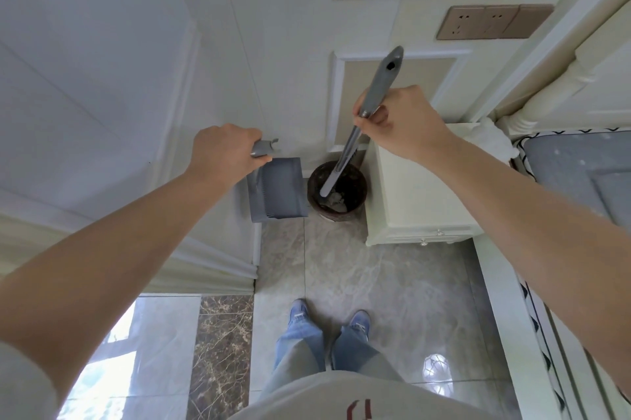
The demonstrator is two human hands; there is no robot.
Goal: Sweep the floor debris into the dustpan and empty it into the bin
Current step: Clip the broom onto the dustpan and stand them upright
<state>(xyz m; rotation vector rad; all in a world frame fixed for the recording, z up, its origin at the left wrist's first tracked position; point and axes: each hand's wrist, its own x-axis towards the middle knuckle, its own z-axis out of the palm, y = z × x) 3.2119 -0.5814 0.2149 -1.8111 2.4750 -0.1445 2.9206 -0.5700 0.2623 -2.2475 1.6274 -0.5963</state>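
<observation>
A person's left hand (223,154) is gripping a grey plastic dustpan (277,189) beside the round dark bin (337,188), while the right hand (397,122) is holding the grey long-handled broom (358,132) in it; emptying looks under way, tipping next.

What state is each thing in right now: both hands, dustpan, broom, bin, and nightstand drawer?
Left hand: grips the dustpan handle.
Dustpan: held off the floor, left of the bin.
Right hand: grips the broom handle.
Broom: tilted, lower end inside the bin.
Bin: upright on the floor, open-topped, debris inside.
Nightstand drawer: closed.
</observation>
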